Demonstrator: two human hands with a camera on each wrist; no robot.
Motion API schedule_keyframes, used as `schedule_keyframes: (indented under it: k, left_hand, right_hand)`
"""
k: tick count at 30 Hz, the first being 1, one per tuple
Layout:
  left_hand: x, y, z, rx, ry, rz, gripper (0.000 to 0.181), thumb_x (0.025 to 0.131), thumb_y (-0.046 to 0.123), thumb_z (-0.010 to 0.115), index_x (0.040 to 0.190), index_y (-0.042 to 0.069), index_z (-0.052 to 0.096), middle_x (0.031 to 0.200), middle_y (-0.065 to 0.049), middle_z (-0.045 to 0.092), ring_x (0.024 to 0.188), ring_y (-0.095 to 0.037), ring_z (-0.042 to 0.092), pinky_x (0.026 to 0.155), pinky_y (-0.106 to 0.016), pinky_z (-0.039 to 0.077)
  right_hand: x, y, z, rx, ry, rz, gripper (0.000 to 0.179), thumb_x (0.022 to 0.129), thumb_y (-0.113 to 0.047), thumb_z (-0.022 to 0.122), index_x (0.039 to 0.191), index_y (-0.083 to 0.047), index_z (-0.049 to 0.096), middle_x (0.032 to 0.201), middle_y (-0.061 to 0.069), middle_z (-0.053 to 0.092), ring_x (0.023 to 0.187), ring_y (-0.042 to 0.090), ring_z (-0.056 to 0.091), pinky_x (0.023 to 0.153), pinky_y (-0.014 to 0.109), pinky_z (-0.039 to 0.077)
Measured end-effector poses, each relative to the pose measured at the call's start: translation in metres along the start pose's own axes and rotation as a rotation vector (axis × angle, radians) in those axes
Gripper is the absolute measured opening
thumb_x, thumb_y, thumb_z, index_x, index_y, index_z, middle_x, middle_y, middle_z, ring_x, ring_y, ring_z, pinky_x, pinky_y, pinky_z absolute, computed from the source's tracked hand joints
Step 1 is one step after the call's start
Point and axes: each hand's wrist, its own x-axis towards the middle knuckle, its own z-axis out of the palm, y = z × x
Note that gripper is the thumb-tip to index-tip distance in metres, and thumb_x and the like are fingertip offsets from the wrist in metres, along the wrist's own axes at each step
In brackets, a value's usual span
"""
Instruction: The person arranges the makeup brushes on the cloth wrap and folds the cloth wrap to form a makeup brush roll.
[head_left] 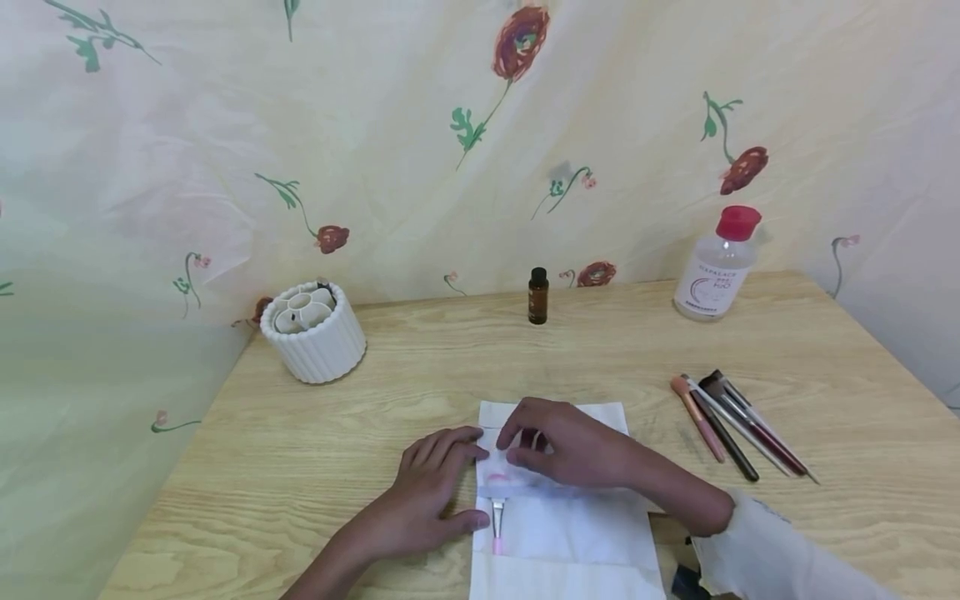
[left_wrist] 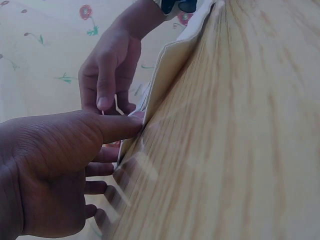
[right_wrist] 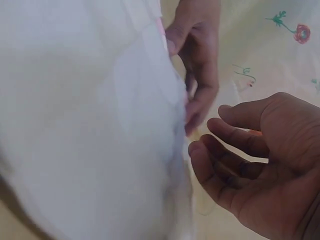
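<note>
A white cloth brush roll (head_left: 570, 533) lies flat at the front middle of the table. One makeup brush (head_left: 498, 518), with a silver ferrule and pink handle end, lies near its left side, its pink-tinged head under a sheer band. My left hand (head_left: 423, 500) rests along the roll's left edge, thumb and fingertips touching the border, also seen in the left wrist view (left_wrist: 55, 165). Over the upper part of the roll hovers my right hand (head_left: 573, 446), its fingers loosely bent. In the right wrist view nothing sits between that thumb and those fingers.
Several makeup brushes (head_left: 742, 429) lie to the right of the roll. A white ribbed round holder (head_left: 318, 346) stands back left, a small brown bottle (head_left: 537, 300) back centre, and a clear bottle with a red cap (head_left: 712, 279) back right. Behind hangs a flowered cloth (head_left: 405, 167).
</note>
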Motion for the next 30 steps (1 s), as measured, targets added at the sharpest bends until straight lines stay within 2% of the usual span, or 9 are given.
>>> schedule_keyframes:
  k: [6,12,15,22,30]
  left_hand:
    - [0.000,0.001,0.000,-0.005,-0.009,-0.001,0.063,0.094,0.050,0.066,0.141,0.014,0.045,0.159,-0.002,0.026,0.146,-0.026,0.019,0.111,-0.060,0.020]
    - [-0.001,0.000,0.001,-0.018,-0.017,-0.007,0.062,0.095,0.050,0.064,0.141,0.014,0.044,0.159,-0.002,0.025,0.147,-0.024,0.018,0.111,-0.061,0.019]
    - [-0.001,-0.001,0.002,-0.018,-0.018,-0.004,0.063,0.095,0.052,0.063,0.141,0.014,0.044,0.160,-0.001,0.025,0.148,-0.023,0.018,0.110,-0.061,0.019]
    - [-0.001,-0.003,0.004,-0.015,-0.014,-0.002,0.064,0.095,0.056,0.060,0.141,0.015,0.044,0.159,0.000,0.025,0.147,-0.023,0.018,0.110,-0.061,0.019]
    - [0.000,-0.003,0.004,-0.005,-0.008,-0.006,0.063,0.095,0.056,0.061,0.141,0.015,0.044,0.159,0.001,0.025,0.147,-0.022,0.018,0.110,-0.060,0.020]
  right_hand:
    - [-0.017,-0.005,-0.026,-0.129,0.110,0.084,0.015,0.099,-0.019,0.066,0.113,-0.012,0.068,0.100,-0.010,0.065,0.090,0.008,0.063,0.074,0.025,0.054]
    - [-0.038,0.002,-0.055,-0.271,0.207,0.311,0.017,0.098,-0.018,0.067,0.113,-0.010,0.069,0.098,-0.004,0.069,0.081,0.008,0.063,0.062,0.024,0.052]
    - [-0.052,0.012,-0.068,-0.337,0.217,0.410,0.021,0.097,-0.018,0.067,0.114,-0.007,0.068,0.098,0.002,0.070,0.075,0.010,0.061,0.058,0.026,0.051]
    - [-0.080,0.035,-0.090,-0.455,0.203,0.564,0.029,0.094,-0.020,0.070,0.113,0.001,0.066,0.093,0.005,0.066,0.077,0.019,0.061,0.065,0.038,0.053]
    - [-0.096,0.052,-0.096,-0.422,0.199,0.664,0.021,0.095,-0.014,0.067,0.103,0.004,0.061,0.077,0.005,0.059,0.057,0.017,0.051,0.050,0.033,0.043]
